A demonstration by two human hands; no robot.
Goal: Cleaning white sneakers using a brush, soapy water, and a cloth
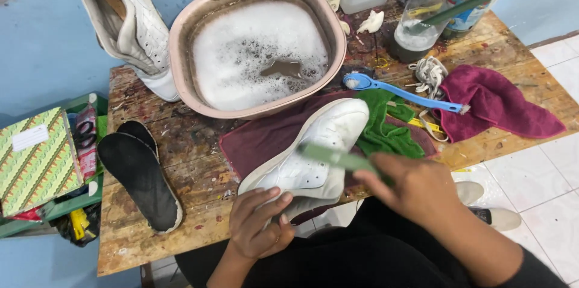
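Work in hand: a white sneaker (307, 155) is being scrubbed; it lies on its side on a dark red cloth (259, 140) at the front edge of the bench (199, 203), toe toward the basin.
Left hand: the left hand (259, 221) is closed over the heel end of the sneaker, fingers pressed on the upper, steadying it.
Right hand: the right hand (410, 188) is clamped on a green brush (332, 156), which is laid across the side of the sneaker; the brush is blurred.
Basin: a pink basin (181, 53) full of suds stands just behind the sneaker.
Judged done: the insoles (142, 176) are already out, lying flat on the bench at the left; the laces (429, 74) appear removed and are heaped near the dark red towel (500, 104).
Judged left: the second sneaker (129, 22) leans against the wall beside the basin, untouched by either hand; whether it has been cleaned cannot be told.
Spare tool: a blue brush (398, 90) rests on a green cloth (386, 128), unused.
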